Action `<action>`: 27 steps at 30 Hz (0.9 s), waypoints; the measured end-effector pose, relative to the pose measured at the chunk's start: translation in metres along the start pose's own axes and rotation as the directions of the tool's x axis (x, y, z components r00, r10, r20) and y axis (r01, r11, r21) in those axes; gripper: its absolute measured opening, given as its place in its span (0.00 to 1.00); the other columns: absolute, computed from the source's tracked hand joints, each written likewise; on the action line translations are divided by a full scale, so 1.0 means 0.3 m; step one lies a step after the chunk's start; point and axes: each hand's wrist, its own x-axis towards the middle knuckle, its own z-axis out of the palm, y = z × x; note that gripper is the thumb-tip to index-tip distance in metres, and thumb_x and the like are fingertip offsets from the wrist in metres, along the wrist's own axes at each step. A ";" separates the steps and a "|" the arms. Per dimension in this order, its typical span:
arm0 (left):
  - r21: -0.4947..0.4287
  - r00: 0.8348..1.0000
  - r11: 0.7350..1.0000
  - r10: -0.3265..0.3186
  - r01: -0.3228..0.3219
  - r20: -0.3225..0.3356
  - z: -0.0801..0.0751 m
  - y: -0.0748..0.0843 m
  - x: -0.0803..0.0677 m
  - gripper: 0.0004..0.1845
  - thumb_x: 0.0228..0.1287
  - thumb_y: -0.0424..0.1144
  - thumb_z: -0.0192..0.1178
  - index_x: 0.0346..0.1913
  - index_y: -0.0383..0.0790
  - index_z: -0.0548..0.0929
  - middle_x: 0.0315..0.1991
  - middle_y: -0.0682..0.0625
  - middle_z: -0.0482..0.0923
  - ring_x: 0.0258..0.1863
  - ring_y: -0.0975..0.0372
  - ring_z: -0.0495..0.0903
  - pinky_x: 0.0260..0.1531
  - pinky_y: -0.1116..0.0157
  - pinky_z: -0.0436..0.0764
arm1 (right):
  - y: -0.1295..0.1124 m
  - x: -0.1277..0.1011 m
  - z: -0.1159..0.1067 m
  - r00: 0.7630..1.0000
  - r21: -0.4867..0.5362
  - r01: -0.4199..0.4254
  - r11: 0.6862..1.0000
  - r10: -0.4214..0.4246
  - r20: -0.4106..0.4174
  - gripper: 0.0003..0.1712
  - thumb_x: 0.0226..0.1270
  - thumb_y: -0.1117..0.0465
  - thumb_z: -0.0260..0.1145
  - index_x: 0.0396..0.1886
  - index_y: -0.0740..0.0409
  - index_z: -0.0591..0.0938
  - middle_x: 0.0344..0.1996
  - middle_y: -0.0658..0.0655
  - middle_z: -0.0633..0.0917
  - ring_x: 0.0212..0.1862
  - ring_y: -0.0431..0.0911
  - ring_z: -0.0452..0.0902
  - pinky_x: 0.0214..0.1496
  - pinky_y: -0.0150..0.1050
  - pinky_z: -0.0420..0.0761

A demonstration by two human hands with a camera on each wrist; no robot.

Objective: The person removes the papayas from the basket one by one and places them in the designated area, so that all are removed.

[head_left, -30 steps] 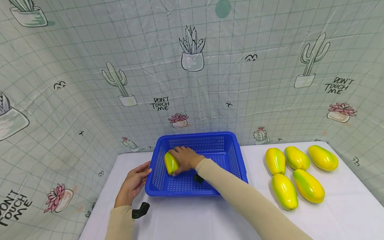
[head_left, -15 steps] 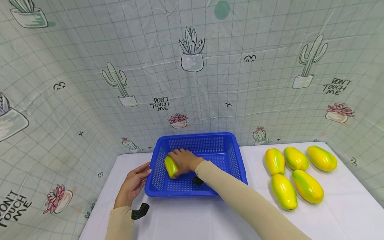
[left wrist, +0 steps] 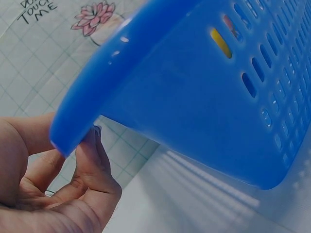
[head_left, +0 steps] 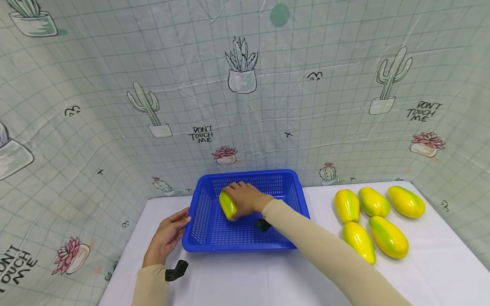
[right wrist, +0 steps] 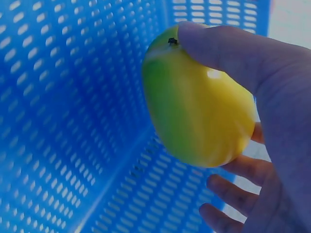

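A blue plastic basket (head_left: 245, 247) with slotted walls stands on the white cloth. My left hand (head_left: 168, 233) is at its left side; in the left wrist view thumb and fingers pinch the rim (left wrist: 92, 92). My right hand (head_left: 246, 199) reaches inside the basket and grips a yellow-green mango (head_left: 228, 206). The right wrist view shows the thumb over the stem end of the mango (right wrist: 194, 107) and fingers beneath it. The fruit is held above the basket floor, near the slotted wall.
Several more mangoes (head_left: 388, 238) lie in a group on the white cloth (head_left: 321, 221) to the right of the basket. Behind stands a grid-patterned curtain (head_left: 268, 114) printed with cacti, close to the basket's back rim. Black camera mounts (head_left: 177, 270) stick out from the wrists.
My right hand has lifted the mango from near the basket's left wall and shifted it rightward. The left hand keeps its hold on the rim. The head view has turned slightly.
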 end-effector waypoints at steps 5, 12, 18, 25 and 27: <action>0.003 1.000 1.000 -0.001 0.001 0.006 -0.001 -0.001 0.001 0.32 0.78 0.26 0.56 0.80 0.26 0.61 0.43 0.59 0.84 0.39 0.68 0.83 0.40 0.71 0.84 | 0.042 -0.035 -0.025 1.000 -0.004 0.000 1.000 0.000 -0.020 0.54 0.59 0.42 0.82 0.79 0.53 0.67 0.72 0.59 0.74 0.68 0.57 0.72 0.71 0.54 0.76; 0.001 1.000 1.000 0.004 -0.004 0.017 -0.001 0.000 -0.001 0.32 0.78 0.26 0.56 0.80 0.25 0.61 0.43 0.59 0.84 0.40 0.68 0.83 0.41 0.71 0.84 | 0.091 -0.094 -0.066 0.999 -0.002 0.001 1.000 -0.001 -0.047 0.55 0.59 0.44 0.82 0.80 0.56 0.66 0.73 0.61 0.72 0.68 0.60 0.71 0.71 0.56 0.75; -0.001 1.000 1.000 0.005 -0.005 0.022 -0.004 -0.002 0.001 0.32 0.78 0.27 0.57 0.80 0.26 0.61 0.44 0.59 0.84 0.40 0.68 0.84 0.42 0.71 0.84 | 0.132 -0.150 -0.099 0.996 0.006 -0.015 1.000 0.016 -0.087 0.56 0.57 0.45 0.83 0.80 0.57 0.66 0.73 0.62 0.72 0.69 0.61 0.71 0.71 0.58 0.74; -0.004 1.000 1.000 0.007 -0.007 0.024 -0.004 -0.004 -0.003 0.32 0.78 0.27 0.57 0.80 0.26 0.61 0.44 0.59 0.84 0.41 0.68 0.84 0.42 0.71 0.84 | 0.186 -0.240 -0.129 0.986 -0.004 -0.031 1.000 0.030 -0.164 0.57 0.55 0.46 0.85 0.79 0.59 0.67 0.74 0.63 0.72 0.70 0.63 0.70 0.69 0.61 0.76; 0.001 1.000 1.000 0.009 -0.009 0.027 -0.004 -0.004 -0.005 0.32 0.78 0.27 0.57 0.80 0.26 0.61 0.45 0.60 0.84 0.41 0.69 0.84 0.43 0.71 0.84 | 0.202 -0.268 -0.134 0.981 0.003 -0.033 0.999 0.033 -0.193 0.58 0.53 0.47 0.86 0.78 0.60 0.67 0.73 0.64 0.72 0.70 0.63 0.71 0.68 0.62 0.76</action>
